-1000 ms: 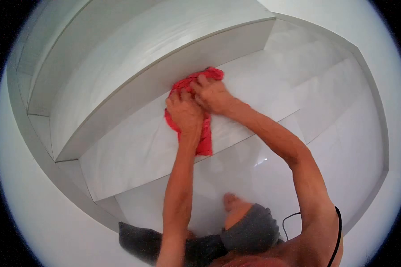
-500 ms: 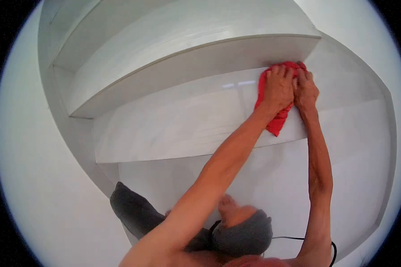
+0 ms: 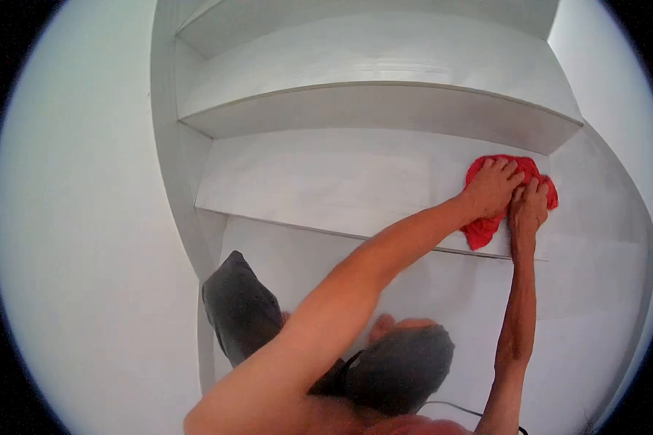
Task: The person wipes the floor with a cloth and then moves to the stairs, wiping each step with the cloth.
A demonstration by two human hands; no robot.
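A red cloth [image 3: 480, 233] lies bunched and spread on a glossy white stair step [image 3: 326, 170], close to its right end. My left hand [image 3: 492, 190] presses on the cloth's middle, its fingers bent over the fabric. Just to the right, my right hand [image 3: 530, 209] bears down on the cloth's right part with curled fingers. The two hands nearly touch each other. One corner of the cloth hangs toward the step's front edge, and another pokes out past my right fingers.
Another step [image 3: 384, 109] rises behind, with more above it. A white side wall [image 3: 80, 217] stands on the left, and a pale wall [image 3: 595, 196] on the right. My legs in dark grey trousers [image 3: 403, 370] are bent below. A thin black cable [image 3: 453, 407] runs at the bottom.
My hands and the red cloth have come away from the riser at the back, toward the step's front edge. The camera view has turned and shifted.
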